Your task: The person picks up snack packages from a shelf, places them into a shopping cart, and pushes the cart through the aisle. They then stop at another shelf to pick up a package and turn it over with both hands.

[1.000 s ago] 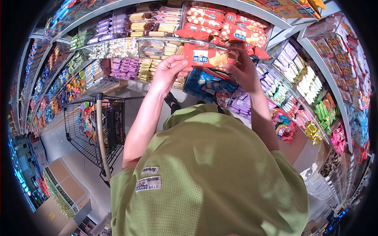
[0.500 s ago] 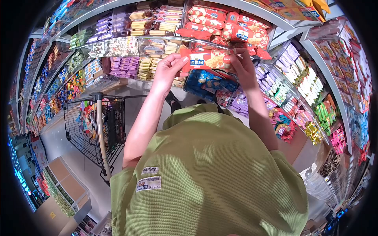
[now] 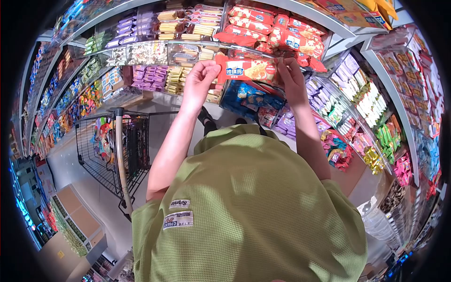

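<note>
A red snack packet (image 3: 251,69) with a blue-and-white label and a picture of a pale snack bar is stretched level between my two hands. My left hand (image 3: 201,81) pinches its left end between thumb and fingers. At the other end, my right hand (image 3: 291,77) has its fingers closed on the wrapper's edge. Just beyond the packet, similar red packets (image 3: 296,40) lie heaped in a clear shelf bin. Below it sits a bin of blue packets (image 3: 251,96), partly covered by the packet and my right hand.
A black wire shopping cart (image 3: 105,155) with colourful goods inside stands to my left. Curved shelves of wrapped sweets surround me, with purple packets (image 3: 149,77) at the front left and white packets (image 3: 369,96) on the right. My shoes (image 3: 206,121) show on the floor.
The packet has tilted slightly, so its printed front faces me more fully and with less glare. Both hands keep their hold, nearly in the same place.
</note>
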Motion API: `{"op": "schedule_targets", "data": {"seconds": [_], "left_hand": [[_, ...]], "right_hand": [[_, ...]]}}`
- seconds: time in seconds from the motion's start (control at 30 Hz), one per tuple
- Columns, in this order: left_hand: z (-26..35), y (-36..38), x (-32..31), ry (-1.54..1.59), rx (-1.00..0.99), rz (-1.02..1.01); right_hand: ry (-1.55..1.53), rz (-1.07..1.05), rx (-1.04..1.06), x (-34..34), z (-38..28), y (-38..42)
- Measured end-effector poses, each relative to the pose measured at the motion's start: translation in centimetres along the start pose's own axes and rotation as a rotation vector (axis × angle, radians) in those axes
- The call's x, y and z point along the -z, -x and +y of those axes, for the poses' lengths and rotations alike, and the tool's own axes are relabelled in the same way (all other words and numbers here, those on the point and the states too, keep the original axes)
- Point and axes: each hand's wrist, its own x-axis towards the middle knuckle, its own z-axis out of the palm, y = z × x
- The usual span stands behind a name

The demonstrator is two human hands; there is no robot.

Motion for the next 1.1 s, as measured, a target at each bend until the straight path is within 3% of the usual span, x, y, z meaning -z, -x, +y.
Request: {"op": "schedule_targets", "data": {"seconds": [0.07, 0.1, 0.17, 0.37, 0.43, 0.77, 0.9, 1.1], "left_hand": [[0.9, 0.6, -1.1, -0.119, -0.24, 0.014], [1.4, 0.8, -1.3, -0.118, -0.24, 0.017], [2.6, 1.3, -1.9, -0.926, -0.692, 0.028], [2.3, 1.3, -2.4, -1.072, -0.658, -0.024], [2.7, 1.4, -2.0, -1.051, -0.504, -0.017], [2.9, 1.5, -1.3, -1.052, -0.516, -0.016], [2.3, 1.5, -1.0, -1.042, -0.467, -0.013], [2.1, 1.5, -2.3, -1.257, -0.719, 0.03]], "right_hand": [[0.006, -0.009, -0.007, 0.1, 0.1, 0.0], [0.004, -0.014, -0.003, 0.2, 0.4, 0.0], [0.003, -0.024, 0.0, -0.1, 0.2, 0.1], [0.062, -0.067, 0.003, -1.3, -1.0, 0.7], [0.078, -0.096, -0.004, -1.0, -1.0, 0.7], [-0.002, -0.102, -0.008, -1.2, -1.0, 0.9], [0.157, -0.086, 0.049, -1.3, -0.8, 0.9], [0.313, -0.094, 0.086, -2.0, -1.1, 1.1]]}}
